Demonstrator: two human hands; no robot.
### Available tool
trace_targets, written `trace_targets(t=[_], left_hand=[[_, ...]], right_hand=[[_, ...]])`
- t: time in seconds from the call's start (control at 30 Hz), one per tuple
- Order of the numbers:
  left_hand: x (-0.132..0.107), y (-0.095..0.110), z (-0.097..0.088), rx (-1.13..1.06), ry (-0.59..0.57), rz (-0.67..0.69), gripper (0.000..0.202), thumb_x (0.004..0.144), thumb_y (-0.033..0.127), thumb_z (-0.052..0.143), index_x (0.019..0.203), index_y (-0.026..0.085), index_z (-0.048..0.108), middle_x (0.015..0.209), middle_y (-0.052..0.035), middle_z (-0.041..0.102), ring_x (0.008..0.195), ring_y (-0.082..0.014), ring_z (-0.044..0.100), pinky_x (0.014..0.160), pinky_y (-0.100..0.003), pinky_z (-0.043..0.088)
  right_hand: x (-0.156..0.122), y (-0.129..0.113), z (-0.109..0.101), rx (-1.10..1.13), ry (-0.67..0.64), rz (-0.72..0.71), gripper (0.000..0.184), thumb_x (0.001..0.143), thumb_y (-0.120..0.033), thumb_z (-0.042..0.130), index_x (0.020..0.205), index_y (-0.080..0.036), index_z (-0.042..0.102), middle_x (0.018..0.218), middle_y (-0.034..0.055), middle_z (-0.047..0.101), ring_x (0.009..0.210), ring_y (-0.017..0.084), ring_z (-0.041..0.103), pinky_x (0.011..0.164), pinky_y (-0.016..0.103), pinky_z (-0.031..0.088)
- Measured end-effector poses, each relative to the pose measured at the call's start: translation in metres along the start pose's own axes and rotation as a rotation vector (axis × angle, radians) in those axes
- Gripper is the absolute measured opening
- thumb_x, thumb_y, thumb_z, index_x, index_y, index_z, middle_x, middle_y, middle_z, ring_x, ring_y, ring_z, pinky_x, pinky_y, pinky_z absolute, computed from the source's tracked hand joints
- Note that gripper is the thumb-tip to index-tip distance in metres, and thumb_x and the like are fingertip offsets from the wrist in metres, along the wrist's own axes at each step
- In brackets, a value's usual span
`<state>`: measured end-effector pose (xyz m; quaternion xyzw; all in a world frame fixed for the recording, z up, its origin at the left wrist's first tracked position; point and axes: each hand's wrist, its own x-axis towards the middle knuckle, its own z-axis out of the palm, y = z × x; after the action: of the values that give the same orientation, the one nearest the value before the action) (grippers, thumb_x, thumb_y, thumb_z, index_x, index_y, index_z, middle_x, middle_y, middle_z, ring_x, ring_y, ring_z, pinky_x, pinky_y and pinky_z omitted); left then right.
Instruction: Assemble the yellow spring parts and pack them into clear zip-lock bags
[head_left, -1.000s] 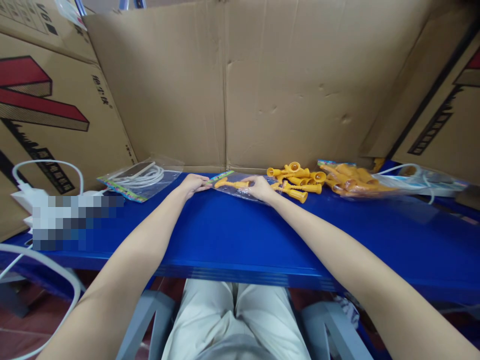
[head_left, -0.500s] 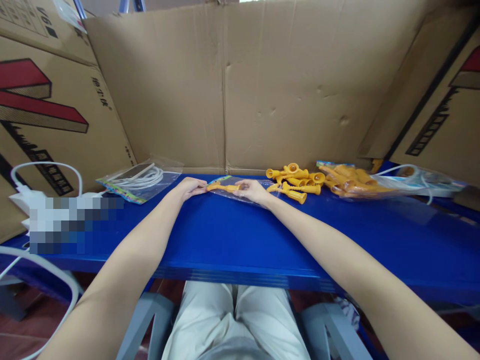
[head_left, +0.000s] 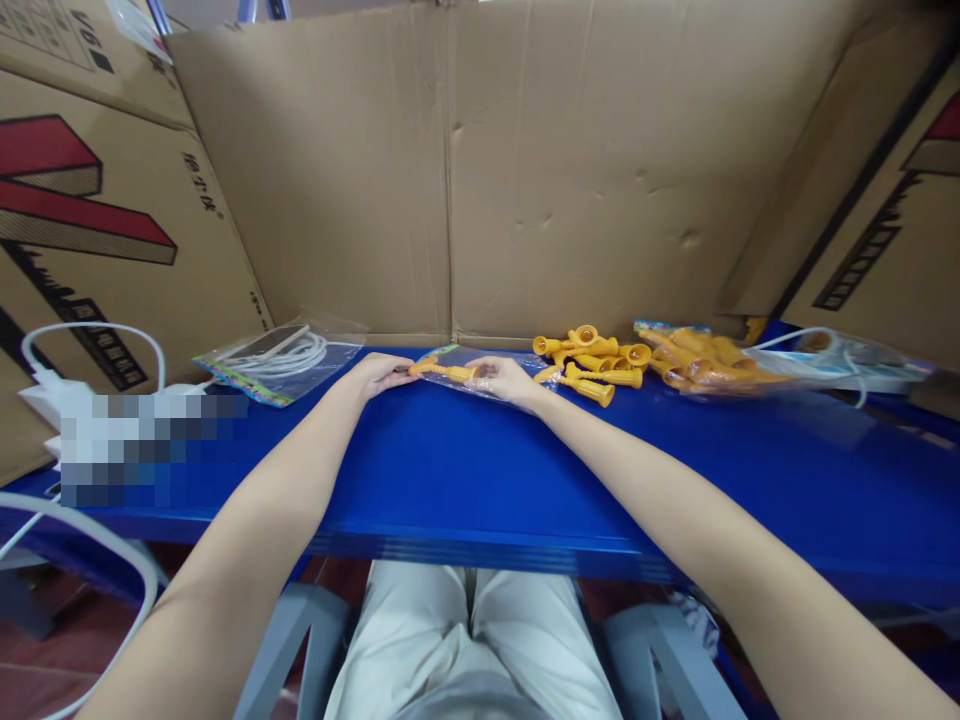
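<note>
A clear plastic bag [head_left: 451, 357] with a colourful printed header lies on the blue table, a yellow plastic toy horn [head_left: 452, 374] inside or against it. At the bag's left end, my left hand [head_left: 386, 374] is closed, fingertips pinching the bag's edge by the horn's narrow end. My right hand [head_left: 504, 380] is closed around the bag and the horn's other end; its fingers partly hide both. Just right of that hand lies a loose pile of yellow toy horns [head_left: 592, 360] with flared hollow ends.
Farther right sits a filled bag of yellow horns [head_left: 701, 362]. A bag with a white cable [head_left: 281, 358] lies at the left, near a white plug and cord [head_left: 56, 385]. Cardboard [head_left: 450, 180] walls the back of the blue table [head_left: 480, 480].
The yellow horn has tilted and shifted slightly within the bag, its left end a little higher. Both hands stay nearly in place; the piles are unchanged.
</note>
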<state>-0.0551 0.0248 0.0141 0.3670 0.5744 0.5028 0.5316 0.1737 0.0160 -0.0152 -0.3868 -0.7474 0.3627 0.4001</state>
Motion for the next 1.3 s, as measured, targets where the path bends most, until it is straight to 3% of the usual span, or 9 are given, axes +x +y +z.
trace_targets(t=[0.27, 0.43, 0.6, 0.77, 0.93, 1.17, 1.3], left_hand=[[-0.005, 0.001, -0.003, 0.094, -0.115, 0.031, 0.021, 0.072, 0.002, 0.066, 0.091, 0.009, 0.066, 0.076, -0.0089, 0.070, 0.060, -0.0141, 0.067, 0.064, -0.025, 0.059], [-0.002, 0.003, -0.006, 0.072, -0.049, 0.050, 0.027, 0.070, -0.002, 0.066, 0.095, 0.009, 0.065, 0.080, -0.0097, 0.070, 0.059, -0.0127, 0.066, 0.065, -0.025, 0.058], [0.001, 0.007, -0.014, 0.080, 0.079, 0.025, 0.033, 0.073, -0.001, 0.062, 0.105, 0.009, 0.062, 0.080, -0.0085, 0.070, 0.058, -0.0116, 0.065, 0.065, -0.024, 0.058], [0.006, 0.008, -0.022, 0.120, 0.142, -0.006, 0.030, 0.076, 0.000, 0.057, 0.103, 0.011, 0.062, 0.072, -0.0059, 0.069, 0.052, -0.0112, 0.063, 0.066, -0.026, 0.058], [0.007, 0.008, -0.023, 0.210, 0.152, -0.009, 0.021, 0.075, 0.003, 0.058, 0.093, 0.013, 0.063, 0.062, -0.0033, 0.066, 0.051, -0.0131, 0.062, 0.066, -0.031, 0.058], [0.004, 0.008, -0.019, 0.447, 0.315, 0.067, 0.012, 0.069, 0.014, 0.066, 0.081, 0.015, 0.063, 0.068, -0.0099, 0.069, 0.064, -0.0204, 0.066, 0.057, -0.028, 0.053], [0.001, 0.008, -0.019, 0.562, 0.340, 0.081, 0.015, 0.067, 0.017, 0.067, 0.081, 0.014, 0.064, 0.061, -0.0085, 0.067, 0.058, -0.0198, 0.064, 0.047, -0.025, 0.047]], right_hand=[[-0.002, -0.005, -0.006, 0.090, -0.098, -0.003, 0.037, 0.070, -0.013, 0.069, 0.107, -0.013, 0.062, 0.113, 0.0110, 0.065, 0.101, 0.016, 0.062, 0.093, 0.030, 0.045], [-0.004, -0.015, -0.014, 0.017, -0.074, 0.037, 0.037, 0.073, -0.011, 0.064, 0.109, -0.014, 0.063, 0.110, 0.0101, 0.066, 0.096, 0.016, 0.063, 0.084, 0.029, 0.050], [-0.004, -0.016, -0.041, -0.558, 0.124, 0.037, 0.019, 0.074, -0.008, 0.057, 0.088, -0.013, 0.069, 0.095, 0.0100, 0.069, 0.089, 0.020, 0.064, 0.080, 0.030, 0.049], [-0.013, -0.025, -0.070, -1.103, 0.287, 0.303, 0.022, 0.076, -0.017, 0.059, 0.095, -0.010, 0.067, 0.098, 0.0187, 0.066, 0.098, 0.030, 0.061, 0.083, 0.041, 0.044], [-0.021, -0.034, -0.078, -1.143, 0.119, 0.513, 0.037, 0.066, -0.034, 0.074, 0.096, -0.013, 0.067, 0.102, 0.0186, 0.064, 0.105, 0.035, 0.057, 0.085, 0.049, 0.042], [-0.018, -0.023, -0.078, -1.140, 0.032, 0.527, 0.028, 0.065, -0.020, 0.074, 0.092, -0.013, 0.068, 0.094, 0.0180, 0.064, 0.098, 0.036, 0.060, 0.078, 0.048, 0.045], [-0.019, -0.021, -0.076, -1.251, 0.013, 0.501, 0.026, 0.074, -0.019, 0.064, 0.100, -0.013, 0.065, 0.098, 0.0160, 0.064, 0.100, 0.033, 0.059, 0.085, 0.047, 0.040]])
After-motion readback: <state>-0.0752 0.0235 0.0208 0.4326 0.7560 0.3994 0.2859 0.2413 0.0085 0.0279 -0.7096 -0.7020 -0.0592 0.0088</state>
